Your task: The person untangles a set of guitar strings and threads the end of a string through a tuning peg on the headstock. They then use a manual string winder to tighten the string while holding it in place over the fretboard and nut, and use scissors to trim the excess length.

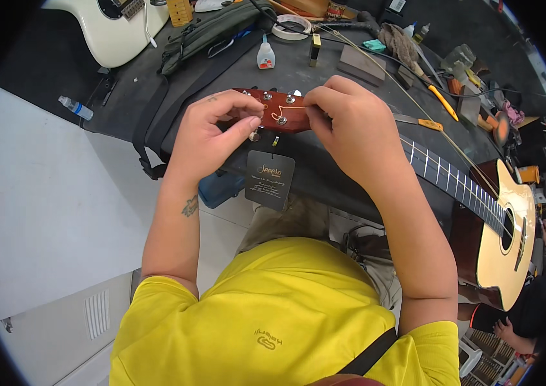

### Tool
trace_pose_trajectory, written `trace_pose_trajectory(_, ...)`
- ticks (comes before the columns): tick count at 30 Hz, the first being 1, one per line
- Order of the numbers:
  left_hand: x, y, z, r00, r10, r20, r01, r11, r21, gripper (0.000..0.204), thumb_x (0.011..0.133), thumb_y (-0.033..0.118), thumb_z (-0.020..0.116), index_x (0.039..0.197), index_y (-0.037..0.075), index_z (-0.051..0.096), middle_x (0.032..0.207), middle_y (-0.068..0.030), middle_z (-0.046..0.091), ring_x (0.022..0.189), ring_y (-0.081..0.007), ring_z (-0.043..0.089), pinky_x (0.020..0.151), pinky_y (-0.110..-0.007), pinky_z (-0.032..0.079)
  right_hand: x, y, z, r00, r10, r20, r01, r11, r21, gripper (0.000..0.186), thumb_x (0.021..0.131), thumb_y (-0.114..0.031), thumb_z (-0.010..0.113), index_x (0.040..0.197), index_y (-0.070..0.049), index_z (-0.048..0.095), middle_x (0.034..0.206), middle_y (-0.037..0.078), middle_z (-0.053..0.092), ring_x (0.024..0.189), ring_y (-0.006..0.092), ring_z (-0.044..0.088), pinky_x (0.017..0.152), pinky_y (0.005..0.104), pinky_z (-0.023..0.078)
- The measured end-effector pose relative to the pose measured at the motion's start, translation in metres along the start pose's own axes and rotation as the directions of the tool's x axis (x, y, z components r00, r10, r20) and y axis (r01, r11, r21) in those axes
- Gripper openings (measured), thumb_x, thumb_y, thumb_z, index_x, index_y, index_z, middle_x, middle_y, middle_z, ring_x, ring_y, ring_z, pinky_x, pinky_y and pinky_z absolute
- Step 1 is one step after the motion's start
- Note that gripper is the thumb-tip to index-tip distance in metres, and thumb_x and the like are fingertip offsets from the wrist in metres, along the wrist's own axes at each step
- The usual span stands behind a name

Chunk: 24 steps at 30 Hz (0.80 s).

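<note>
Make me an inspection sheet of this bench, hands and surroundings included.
Surface: dark bench top, crowded along its far side.
Job's things: reddish headstock with loose pale string; acoustic guitar body at right.
Clutter: white bottle, tape roll, dark block, yellow-handled tool.
Hands: left hand and right hand at the headstock; exact grips unclear.
Cables: black cable at the far side.
Surroundings: white guitar body upper left; another person's hand lower right.

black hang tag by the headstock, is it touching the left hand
Apart: the head view shows the black hang tag below the headstock, with a visible gap between its left edge and the left hand.
</note>
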<state>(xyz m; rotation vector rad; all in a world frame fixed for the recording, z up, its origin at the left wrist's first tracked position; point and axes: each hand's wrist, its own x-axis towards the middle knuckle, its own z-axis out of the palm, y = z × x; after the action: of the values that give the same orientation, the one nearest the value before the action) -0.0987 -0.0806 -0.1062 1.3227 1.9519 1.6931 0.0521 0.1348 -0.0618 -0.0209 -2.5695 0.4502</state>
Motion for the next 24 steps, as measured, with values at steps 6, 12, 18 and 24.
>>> trace_pose_trajectory(6,0.007,0.005,0.013,0.995,0.102,0.003,-0.101,0.979,0.175,0.015,0.095,-0.002,0.079,0.11,-0.002,0.078,0.102,-0.0077,0.076,0.085,-0.0137,0.071,0.079,-0.029,0.057,0.017,0.0,0.01,0.996,-0.087,0.024,0.088,0.996,-0.008,0.008,0.093,-0.015,0.077,0.092,-0.007,0.075,0.092,0.01,0.069,0.086,0.034,0.073,0.075,0.0467,0.059)
trace_pose_trajectory(12,0.007,0.005,0.022,0.987,0.155,-0.043,-0.136,0.947,0.29,0.014,0.095,-0.002,0.078,0.109,-0.003,0.077,0.101,-0.0093,0.076,0.088,-0.0156,0.071,0.078,-0.029,0.057,0.023,0.004,0.016,0.989,-0.131,0.072,0.129,0.991,0.04,0.011,0.095,-0.018,0.076,0.092,-0.007,0.077,0.09,0.01,0.069,0.086,0.0346,0.073,0.074,0.0471,0.06)
trace_pose_trajectory(18,-0.005,0.01,0.034,0.973,0.199,-0.119,-0.152,0.934,0.325,0.022,0.092,-0.006,0.076,0.113,-0.003,0.075,0.104,-0.0107,0.075,0.089,-0.0173,0.071,0.08,-0.029,0.056,0.021,0.006,0.014,0.988,-0.129,0.091,0.122,0.99,0.071,0.01,0.093,-0.017,0.076,0.092,-0.007,0.077,0.091,0.01,0.071,0.086,0.0362,0.074,0.075,0.0473,0.06)
trace_pose_trajectory(24,-0.014,0.019,0.023,0.947,0.256,-0.195,-0.18,0.924,0.338,0.024,0.09,-0.006,0.075,0.113,-0.002,0.075,0.101,-0.0121,0.074,0.087,-0.0211,0.072,0.079,-0.032,0.057,0.014,-0.002,0.002,0.986,-0.162,0.046,0.16,0.986,0.048,0.011,0.091,-0.017,0.076,0.093,-0.006,0.077,0.091,0.012,0.072,0.087,0.0361,0.075,0.076,0.0475,0.061)
